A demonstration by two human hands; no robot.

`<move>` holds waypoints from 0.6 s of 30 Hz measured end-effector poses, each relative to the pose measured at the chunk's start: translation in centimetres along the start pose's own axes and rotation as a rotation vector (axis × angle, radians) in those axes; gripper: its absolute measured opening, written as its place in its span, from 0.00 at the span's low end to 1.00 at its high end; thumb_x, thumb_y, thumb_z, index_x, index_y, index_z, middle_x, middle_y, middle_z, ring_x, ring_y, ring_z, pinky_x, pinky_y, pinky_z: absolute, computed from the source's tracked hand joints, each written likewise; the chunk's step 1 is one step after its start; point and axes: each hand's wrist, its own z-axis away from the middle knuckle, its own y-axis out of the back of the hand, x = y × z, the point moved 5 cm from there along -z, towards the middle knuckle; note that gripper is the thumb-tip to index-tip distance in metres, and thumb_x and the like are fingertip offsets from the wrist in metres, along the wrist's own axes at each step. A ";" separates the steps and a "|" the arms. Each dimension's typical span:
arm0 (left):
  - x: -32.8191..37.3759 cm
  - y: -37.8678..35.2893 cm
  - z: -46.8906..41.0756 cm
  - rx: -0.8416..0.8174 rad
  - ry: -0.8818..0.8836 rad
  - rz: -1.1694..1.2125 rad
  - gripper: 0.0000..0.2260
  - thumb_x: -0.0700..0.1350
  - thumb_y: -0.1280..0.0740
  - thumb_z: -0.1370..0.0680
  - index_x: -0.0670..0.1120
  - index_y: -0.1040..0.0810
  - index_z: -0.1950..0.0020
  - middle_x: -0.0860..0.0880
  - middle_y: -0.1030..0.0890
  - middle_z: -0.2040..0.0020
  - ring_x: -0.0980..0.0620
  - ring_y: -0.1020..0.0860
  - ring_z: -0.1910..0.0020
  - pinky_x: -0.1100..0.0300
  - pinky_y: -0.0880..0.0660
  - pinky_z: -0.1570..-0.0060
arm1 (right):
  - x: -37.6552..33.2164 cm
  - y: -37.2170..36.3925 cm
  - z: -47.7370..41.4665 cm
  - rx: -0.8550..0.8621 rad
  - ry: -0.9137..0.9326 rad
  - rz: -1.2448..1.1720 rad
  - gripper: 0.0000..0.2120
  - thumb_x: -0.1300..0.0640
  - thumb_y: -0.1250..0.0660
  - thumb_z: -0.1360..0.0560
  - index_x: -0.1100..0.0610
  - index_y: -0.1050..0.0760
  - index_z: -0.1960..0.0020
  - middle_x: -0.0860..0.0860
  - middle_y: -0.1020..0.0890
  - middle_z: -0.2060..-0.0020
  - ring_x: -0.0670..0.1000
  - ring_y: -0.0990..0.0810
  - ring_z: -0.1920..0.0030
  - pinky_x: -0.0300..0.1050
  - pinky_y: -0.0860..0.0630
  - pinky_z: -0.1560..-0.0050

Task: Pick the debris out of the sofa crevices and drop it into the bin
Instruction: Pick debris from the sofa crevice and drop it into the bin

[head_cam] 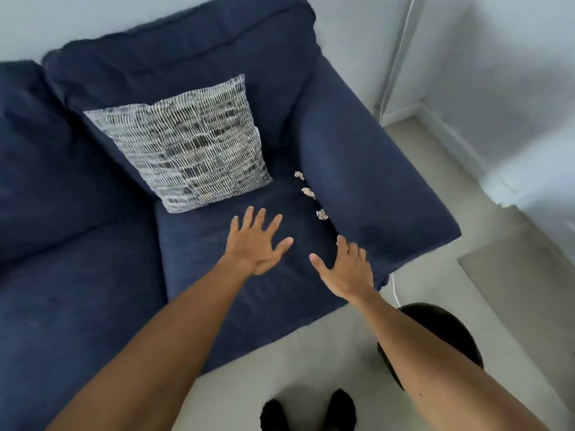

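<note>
Three debris scraps (308, 193) in sofa (357, 169) crevice; both hands (258, 241) spread, empty.

Both hands out flat over the navy sofa (93, 231).
Left hand (255, 241) spread above the seat cushion, right hand (347, 269) by the armrest (373, 181); three crumpled scraps (308, 192) lined along the crevice; black bin (435, 331) on the floor.

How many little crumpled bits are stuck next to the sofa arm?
3, in a row along the crevice beside the armrest: far bit, middle bit, near bit. More may hide deeper or under the pillow.
</note>
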 end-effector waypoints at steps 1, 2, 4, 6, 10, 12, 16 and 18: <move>0.6 -0.8 -1.5 -0.007 -0.016 -0.018 0.34 0.71 0.62 0.23 0.57 0.56 0.19 0.46 0.51 0.18 0.42 0.59 0.20 0.40 0.58 0.24 | 0.4 -1.0 -0.8 0.034 -0.037 -0.081 0.47 0.26 0.45 0.27 0.57 0.45 0.20 0.57 0.35 0.25 0.59 0.38 0.26 0.58 0.34 0.30; 1.0 -1.7 -3.2 -0.006 -0.026 -0.027 0.34 0.70 0.62 0.22 0.57 0.55 0.19 0.46 0.49 0.18 0.41 0.57 0.20 0.40 0.56 0.24 | 1.2 -2.0 -1.8 0.081 -0.082 -0.151 0.46 0.27 0.44 0.26 0.58 0.44 0.21 0.57 0.34 0.25 0.59 0.36 0.26 0.58 0.33 0.30; 1.7 -3.6 -6.2 0.004 -0.055 -0.073 0.34 0.70 0.61 0.22 0.56 0.53 0.19 0.45 0.44 0.20 0.41 0.51 0.21 0.41 0.50 0.24 | 2.4 -4.3 -3.5 0.148 -0.143 -0.249 0.42 0.30 0.42 0.25 0.58 0.40 0.22 0.58 0.30 0.27 0.59 0.33 0.27 0.56 0.32 0.30; 2.7 -5.9 -9.7 0.016 -0.099 -0.097 0.34 0.69 0.61 0.22 0.56 0.50 0.19 0.45 0.37 0.23 0.41 0.43 0.24 0.43 0.43 0.27 | 3.8 -6.9 -5.6 0.209 -0.227 -0.320 0.38 0.33 0.41 0.23 0.58 0.36 0.24 0.58 0.26 0.31 0.59 0.28 0.31 0.54 0.29 0.35; 4.3 -8.9 -15.4 0.066 -0.157 -0.107 0.32 0.67 0.57 0.20 0.53 0.44 0.20 0.45 0.29 0.30 0.43 0.34 0.32 0.47 0.36 0.35 | 5.6 -10.2 -8.9 0.345 -0.357 -0.412 0.28 0.39 0.41 0.20 0.63 0.22 0.39 0.57 0.16 0.52 0.60 0.17 0.50 0.45 0.30 0.61; 5.1 -10.1 -18.1 0.099 -0.164 -0.064 0.31 0.66 0.53 0.20 0.52 0.40 0.21 0.45 0.26 0.33 0.43 0.32 0.34 0.47 0.34 0.37 | 5.8 -11.2 -10.2 0.428 -0.434 -0.533 0.23 0.43 0.38 0.19 0.64 0.19 0.50 0.56 0.15 0.62 0.60 0.17 0.59 0.43 0.36 0.64; 6.6 -11.3 -21.8 0.125 -0.174 0.058 0.26 0.63 0.44 0.20 0.51 0.32 0.26 0.46 0.22 0.39 0.42 0.29 0.37 0.47 0.32 0.40 | 6.1 -12.1 -11.7 0.552 -0.586 -0.678 0.19 0.42 0.33 0.22 0.57 0.17 0.48 0.53 0.14 0.60 0.57 0.17 0.58 0.43 0.34 0.61; 7.3 -11.6 -22.9 0.133 -0.188 0.124 0.22 0.60 0.40 0.20 0.51 0.28 0.30 0.46 0.20 0.41 0.42 0.27 0.38 0.47 0.31 0.41 | 6.4 -12.5 -12.3 0.568 -0.660 -0.678 0.20 0.38 0.33 0.23 0.53 0.16 0.47 0.53 0.14 0.55 0.58 0.17 0.54 0.44 0.34 0.59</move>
